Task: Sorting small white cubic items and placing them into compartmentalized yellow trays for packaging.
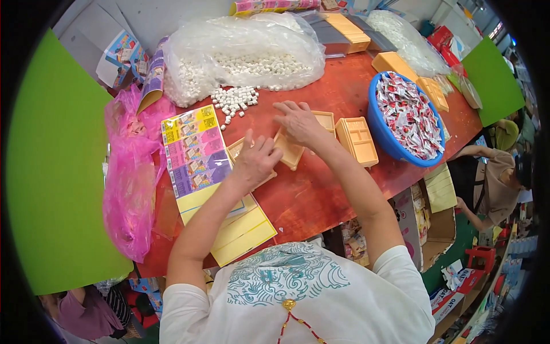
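Table (309,209), red, is supporting a blue tub (386,142) at right.
Left hand (256,162) is curling over one peach tray (235,148), right hand (299,122) over a second tray (291,153); can't tell if either is gripping; loose white cubes (236,100) are lying beyond.

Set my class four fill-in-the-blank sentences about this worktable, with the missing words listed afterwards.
1. A peach compartmented tray lies between the right hand and a round ____ tub.
2. The left hand is nearer to the printed card sheet than the ____ hand is.
3. The crumpled plastic bag at the tabletop's left side is ____.
4. The small cubes lying loose beside the large clear bag are ____.

Missing words: blue; right; pink; white.
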Available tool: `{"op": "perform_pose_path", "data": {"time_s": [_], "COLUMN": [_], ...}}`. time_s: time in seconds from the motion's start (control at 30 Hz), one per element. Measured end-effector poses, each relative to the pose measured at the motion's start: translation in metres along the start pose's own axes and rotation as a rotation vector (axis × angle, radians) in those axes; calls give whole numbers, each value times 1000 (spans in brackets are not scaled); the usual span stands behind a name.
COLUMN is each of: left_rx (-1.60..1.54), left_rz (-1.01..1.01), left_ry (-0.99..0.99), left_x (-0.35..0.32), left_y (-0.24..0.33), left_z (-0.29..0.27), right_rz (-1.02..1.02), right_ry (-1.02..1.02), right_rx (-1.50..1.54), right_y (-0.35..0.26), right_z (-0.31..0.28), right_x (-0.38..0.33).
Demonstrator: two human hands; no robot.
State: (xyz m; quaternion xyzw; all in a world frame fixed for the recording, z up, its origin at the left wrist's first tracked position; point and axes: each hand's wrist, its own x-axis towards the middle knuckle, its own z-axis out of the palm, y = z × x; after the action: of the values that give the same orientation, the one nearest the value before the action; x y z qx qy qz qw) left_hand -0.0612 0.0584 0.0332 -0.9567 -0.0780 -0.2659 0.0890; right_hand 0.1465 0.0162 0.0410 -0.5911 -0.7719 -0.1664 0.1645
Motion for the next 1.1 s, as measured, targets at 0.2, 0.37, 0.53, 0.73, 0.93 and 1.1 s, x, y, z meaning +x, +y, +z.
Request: {"op": "perform_pose_path", "data": {"time_s": [0.2, 0.37, 0.53, 0.73, 0.93, 1.1], "left_rx": [80, -164, -195, -232, -169, -189], "left_rz": [73, -295, -146, -153, -250, -291], "left_ry": [52, 161, -124, -289, -248, -242], "left_x": [-3, 3, 2, 16, 37, 9], "left_y": [-51, -34, 32, 51, 38, 48], "left_z": [-31, -24, 1, 45, 57, -10], "right_rz": [342, 778, 831, 763, 749, 641], "right_ry": [-298, -66, 98, 88, 68, 125], "right_rx": [235, 306, 144, -106, -112, -47], "right_y": [-34, -45, -58, -41, -30, -60], "right_z": [-38, -23, -16, 0, 6, -17], "right_x": [-25, -67, -87, -105, -96, -84]}}
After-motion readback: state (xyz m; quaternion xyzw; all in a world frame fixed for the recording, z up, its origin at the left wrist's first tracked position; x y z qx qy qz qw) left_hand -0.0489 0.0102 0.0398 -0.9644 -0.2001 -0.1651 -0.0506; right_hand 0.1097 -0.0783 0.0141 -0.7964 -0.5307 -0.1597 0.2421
